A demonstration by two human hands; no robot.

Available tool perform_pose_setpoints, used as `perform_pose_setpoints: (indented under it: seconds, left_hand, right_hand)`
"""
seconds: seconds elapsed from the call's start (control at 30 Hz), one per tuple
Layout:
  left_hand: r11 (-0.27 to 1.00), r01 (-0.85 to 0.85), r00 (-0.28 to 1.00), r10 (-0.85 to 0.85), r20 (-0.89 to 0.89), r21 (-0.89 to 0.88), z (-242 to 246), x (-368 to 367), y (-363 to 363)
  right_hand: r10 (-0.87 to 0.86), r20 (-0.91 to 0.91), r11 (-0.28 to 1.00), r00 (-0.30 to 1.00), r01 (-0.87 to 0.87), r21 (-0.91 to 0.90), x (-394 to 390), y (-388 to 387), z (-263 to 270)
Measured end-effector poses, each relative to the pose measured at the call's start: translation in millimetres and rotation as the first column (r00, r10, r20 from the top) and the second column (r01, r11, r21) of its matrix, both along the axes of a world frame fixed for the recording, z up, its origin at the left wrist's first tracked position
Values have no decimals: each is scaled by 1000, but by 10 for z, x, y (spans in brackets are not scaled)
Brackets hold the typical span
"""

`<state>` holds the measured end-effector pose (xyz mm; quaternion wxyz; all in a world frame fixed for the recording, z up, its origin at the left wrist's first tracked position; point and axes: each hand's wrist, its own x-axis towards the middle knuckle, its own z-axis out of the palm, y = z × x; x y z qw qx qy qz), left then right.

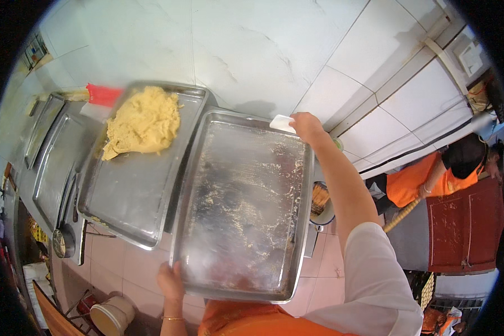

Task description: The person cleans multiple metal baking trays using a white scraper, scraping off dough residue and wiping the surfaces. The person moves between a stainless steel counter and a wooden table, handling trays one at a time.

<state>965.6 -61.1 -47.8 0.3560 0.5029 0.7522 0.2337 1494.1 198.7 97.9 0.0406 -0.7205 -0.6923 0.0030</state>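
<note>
A large rectangular metal baking tray (239,210) lies in front of me, its bottom streaked with pale residue. My left hand (171,282) grips its near left corner, with the thumb over the rim. At the far right corner, my right hand (308,129) holds a flat white scraper (280,122) against or just above the rim; contact there cannot be told. Left of this tray, a second metal tray (130,197) carries a big lump of yellow dough (145,119) at its far end.
A red plastic bag (103,95) and more metal trays (54,168) lie left, near a small round metal tin (63,243). A white bucket (112,315) stands on the tiled floor. At right, a person in orange (416,178) holds a rolling pin (401,216). A tiled wall (252,50) borders the far side.
</note>
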Motion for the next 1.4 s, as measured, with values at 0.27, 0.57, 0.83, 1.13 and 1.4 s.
perform_pose_setpoints:
  seconds: [0.27,0.57,0.83,1.13,1.4]
  left_hand:
    - [998,57,996,-55,-72,22,-114,-83,13]
    - [997,81,996,-81,-41,-8,442,130,74]
    - [993,24,999,-21,28,-114,1004,461,340]
    - [984,157,975,-168,-148,-82,245,1,24]
    - [978,191,972,-178,-156,78,768,224,230]
  right_hand:
    - [-49,-2,989,999,49,-136,-89,143,-125]
    - [-40,-236,965,971,-24,-263,-3,227,-482]
    - [35,-493,887,869,-255,-385,-1025,-324,-1328]
    - [122,75,983,990,-111,-144,-865,314,-398]
    - [125,86,992,988,-122,-39,-1369,863,-861]
